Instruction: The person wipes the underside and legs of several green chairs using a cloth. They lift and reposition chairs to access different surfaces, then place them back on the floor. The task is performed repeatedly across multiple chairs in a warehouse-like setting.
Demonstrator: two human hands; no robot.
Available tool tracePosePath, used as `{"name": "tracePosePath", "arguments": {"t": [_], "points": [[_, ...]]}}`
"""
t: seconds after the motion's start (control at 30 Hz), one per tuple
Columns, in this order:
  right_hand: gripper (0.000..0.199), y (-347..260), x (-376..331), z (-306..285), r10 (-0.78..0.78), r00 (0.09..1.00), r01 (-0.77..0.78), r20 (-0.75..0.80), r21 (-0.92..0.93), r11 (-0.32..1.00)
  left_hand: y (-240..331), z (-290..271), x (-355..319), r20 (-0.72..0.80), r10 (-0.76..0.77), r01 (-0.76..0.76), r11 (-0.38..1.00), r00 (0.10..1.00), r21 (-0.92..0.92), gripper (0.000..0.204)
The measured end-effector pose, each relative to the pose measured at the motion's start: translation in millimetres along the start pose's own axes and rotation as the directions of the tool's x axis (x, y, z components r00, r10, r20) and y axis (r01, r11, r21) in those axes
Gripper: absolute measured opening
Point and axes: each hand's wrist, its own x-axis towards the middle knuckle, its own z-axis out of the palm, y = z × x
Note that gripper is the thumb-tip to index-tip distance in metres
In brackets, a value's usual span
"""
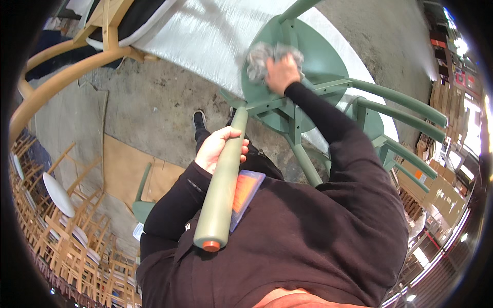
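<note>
A green wooden chair is tipped over in front of me, its underside and legs facing up. My left hand grips one green chair leg that runs back toward my chest and ends in an orange cap. My right hand presses a grey rag against the underside of the round seat. An orange-and-blue flat pack sticks out at my chest beside the leg.
White plastic sheeting lies under the chair on the concrete floor. A light wooden chair frame stands at upper left. Several stacked wooden chairs fill the left. Cardboard lies on the floor. Shelves with boxes line the right.
</note>
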Motion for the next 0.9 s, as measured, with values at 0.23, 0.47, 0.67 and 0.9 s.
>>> {"name": "tracePosePath", "arguments": {"t": [0.23,0.47,0.67,0.9], "points": [[0.049,-88.1,-35.3,12.0,0.028,0.999,-0.03,0.015,0.707,0.707,4.2,-13.5,19.2,0.097,-0.076,0.073,0.997,0.992,0.03,0.028],[0.034,44.9,-11.3,-5.9,-0.047,0.986,0.038,-0.157,-0.062,0.997,10.2,3.7,-0.8,0.054,-0.184,0.182,0.983,0.982,0.028,0.026],[0.036,-84.7,-62.1,-10.8,0.216,0.976,-0.159,-0.001,0.671,0.724,21.2,4.8,6.6,0.1,-0.24,0.235,0.97,0.966,0.061,0.031],[0.046,50.1,-47.0,-33.4,0.87,0.468,-0.217,-0.156,0.934,0.285,24.5,0.6,1.7,0.065,-0.151,0.147,0.988,0.986,0.056,0.032]]}}
